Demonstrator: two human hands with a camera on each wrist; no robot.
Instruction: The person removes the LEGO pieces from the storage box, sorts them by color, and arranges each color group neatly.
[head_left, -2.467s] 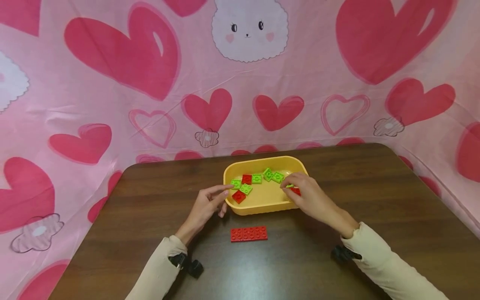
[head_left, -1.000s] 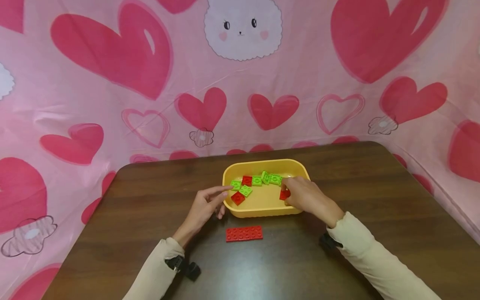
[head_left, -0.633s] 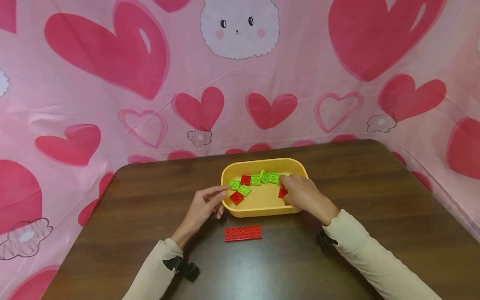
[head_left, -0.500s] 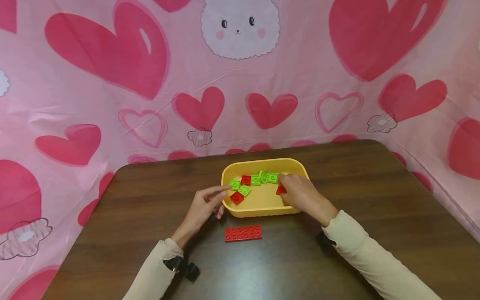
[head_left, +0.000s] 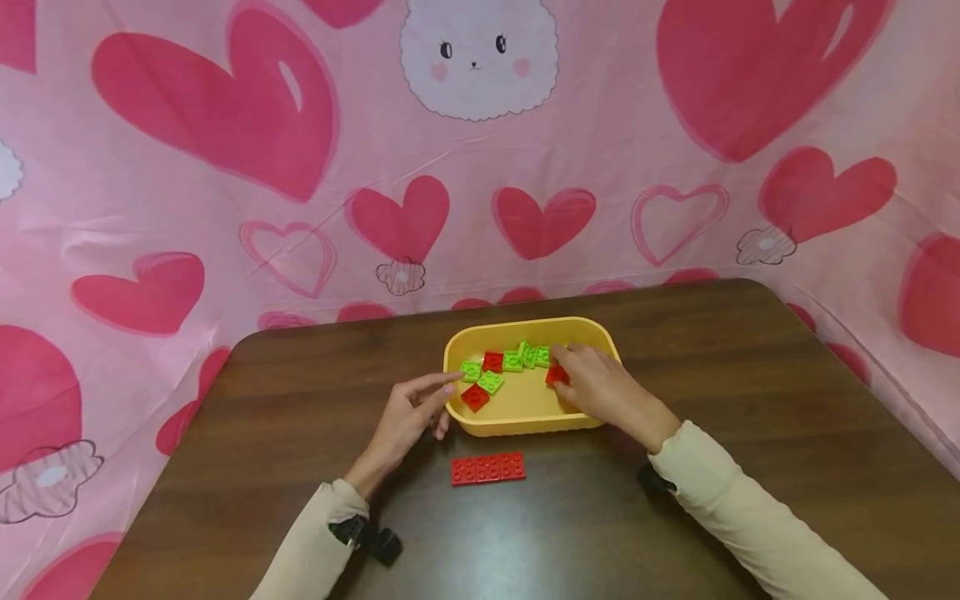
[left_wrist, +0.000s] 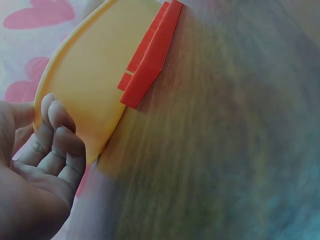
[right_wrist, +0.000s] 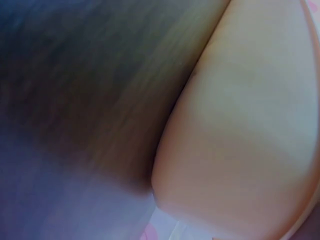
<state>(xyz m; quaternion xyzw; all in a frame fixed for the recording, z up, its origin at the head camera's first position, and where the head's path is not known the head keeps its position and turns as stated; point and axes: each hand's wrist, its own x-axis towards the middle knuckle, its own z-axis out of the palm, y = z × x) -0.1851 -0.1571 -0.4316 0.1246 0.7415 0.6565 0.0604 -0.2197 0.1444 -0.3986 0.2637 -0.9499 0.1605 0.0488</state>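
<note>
My left hand is at the left end of a yellow tray, its thumb and index finger at the rim and its other fingers curled below. In the left wrist view this hand is beside the tray wall. My right hand reaches over the tray's right side, fingertips pinching a red toy brick low in the tray. Part of that brick is hidden by the fingers. Close by its fingertips lies a green brick. The right wrist view has only the tray's outer wall and blurred table.
Inside the tray's left half lie several square bricks, among them a red one and a green one. A row of red bricks lies on the brown table in front of the tray. Behind hangs a pink heart-patterned cloth.
My right hand has come down into the tray and shifted left, and the red brick by its fingertips has moved left with it. The left hand stays at the rim.
</note>
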